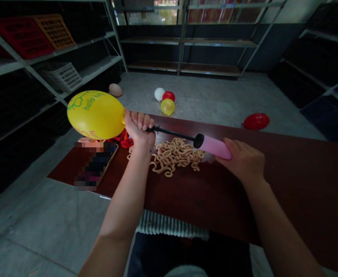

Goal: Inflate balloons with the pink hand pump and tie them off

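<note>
A yellow balloon with "hello kitty" print is inflated, its neck inside the curled fingers of my left hand. That same hand grips the black end of a balloon pump, whose black rod is drawn out. My right hand is wrapped around the pump's pink barrel. Below the pump lies a heap of tan, curly pieces on the dark red table. Red and other coloured limp balloons lie partly hidden behind my left wrist. The pump's nozzle is hidden by my fingers.
A phone-like slab, partly blurred out, lies at the table's left end. Beyond the table, white, red and yellow balloons rest on the floor, with another red balloon farther right. Metal shelves hold plastic crates at left.
</note>
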Demonstrator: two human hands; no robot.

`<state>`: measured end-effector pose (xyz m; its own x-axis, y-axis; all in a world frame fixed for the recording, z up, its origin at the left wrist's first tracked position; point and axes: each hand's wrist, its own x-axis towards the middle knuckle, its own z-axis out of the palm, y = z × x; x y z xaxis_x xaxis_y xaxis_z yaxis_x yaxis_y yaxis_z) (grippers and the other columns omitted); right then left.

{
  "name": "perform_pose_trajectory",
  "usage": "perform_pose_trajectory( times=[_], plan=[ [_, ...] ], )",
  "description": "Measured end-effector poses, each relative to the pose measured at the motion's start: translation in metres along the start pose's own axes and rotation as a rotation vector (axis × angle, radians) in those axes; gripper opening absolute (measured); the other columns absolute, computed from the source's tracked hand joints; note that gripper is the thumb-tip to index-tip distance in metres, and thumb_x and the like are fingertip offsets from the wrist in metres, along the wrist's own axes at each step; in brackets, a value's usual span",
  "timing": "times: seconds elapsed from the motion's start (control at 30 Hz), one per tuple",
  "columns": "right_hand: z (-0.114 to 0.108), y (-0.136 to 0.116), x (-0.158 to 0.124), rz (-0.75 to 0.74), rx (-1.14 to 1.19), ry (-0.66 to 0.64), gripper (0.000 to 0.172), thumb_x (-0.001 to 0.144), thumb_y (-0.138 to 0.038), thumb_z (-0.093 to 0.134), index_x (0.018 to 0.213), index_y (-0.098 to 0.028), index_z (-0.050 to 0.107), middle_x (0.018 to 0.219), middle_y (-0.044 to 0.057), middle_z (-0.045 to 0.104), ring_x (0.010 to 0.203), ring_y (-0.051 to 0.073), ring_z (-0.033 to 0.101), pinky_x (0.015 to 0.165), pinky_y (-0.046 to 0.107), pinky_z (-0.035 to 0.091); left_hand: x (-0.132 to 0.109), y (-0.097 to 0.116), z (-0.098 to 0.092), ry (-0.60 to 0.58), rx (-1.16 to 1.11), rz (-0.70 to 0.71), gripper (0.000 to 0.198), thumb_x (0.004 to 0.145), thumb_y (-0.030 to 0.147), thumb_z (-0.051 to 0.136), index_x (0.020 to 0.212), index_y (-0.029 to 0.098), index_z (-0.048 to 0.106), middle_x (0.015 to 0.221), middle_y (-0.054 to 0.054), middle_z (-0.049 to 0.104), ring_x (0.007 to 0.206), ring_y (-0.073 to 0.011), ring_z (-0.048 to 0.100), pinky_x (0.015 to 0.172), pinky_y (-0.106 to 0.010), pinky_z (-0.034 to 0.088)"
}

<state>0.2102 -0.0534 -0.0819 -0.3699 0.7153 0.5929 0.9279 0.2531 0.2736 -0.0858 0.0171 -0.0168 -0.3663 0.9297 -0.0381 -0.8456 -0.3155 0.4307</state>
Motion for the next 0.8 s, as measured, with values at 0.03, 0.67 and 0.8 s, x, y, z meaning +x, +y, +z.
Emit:
perform_pose_trajectory(
  times=[0.03, 0.67, 0.8],
  plan=[
    [0.0, -0.002, 0.0, 0.005, 0.017, -0.016, 0.037, 0.082, -0.046, 0.061, 0.105, -0.018, 0.065, 0.083, 0.007, 0.07, 0.069, 0.02, 0.062, 0.058, 0.029, 0.036, -0.001, -0.001, 0.001, -0.002, 0.01, -0.001, 0.06, 0.1, 0.047, 0.04, 0.051, 0.019, 0.019, 0.039, 0.007, 0.016, 0.03, -0.005, 0.017, 0.034, -0.022, 0.019],
    [-0.014, -0.053, 0.009, 0.12, 0.382, -0.107, 0.051, 0.079, -0.042, 0.067, 0.125, -0.02, 0.061, 0.107, 0.007, 0.074, 0.083, 0.023, 0.072, 0.065, 0.031, 0.049, -0.039, -0.046, 0.008, -0.135, 0.058, -0.207, 0.059, 0.103, 0.039, 0.033, 0.049, 0.019, 0.022, 0.037, 0.007, 0.018, 0.028, -0.0052, 0.019, 0.033, -0.022, 0.02],
    [-0.015, -0.052, 0.011, 0.111, 0.331, -0.093, 0.044, 0.084, -0.046, 0.062, 0.12, -0.022, 0.062, 0.101, 0.005, 0.075, 0.079, 0.021, 0.07, 0.064, 0.03, 0.046, -0.035, -0.04, 0.009, -0.096, 0.084, -0.18, 0.059, 0.102, 0.042, 0.036, 0.049, 0.019, 0.021, 0.038, 0.007, 0.018, 0.028, -0.0052, 0.019, 0.033, -0.022, 0.021]
  ],
)
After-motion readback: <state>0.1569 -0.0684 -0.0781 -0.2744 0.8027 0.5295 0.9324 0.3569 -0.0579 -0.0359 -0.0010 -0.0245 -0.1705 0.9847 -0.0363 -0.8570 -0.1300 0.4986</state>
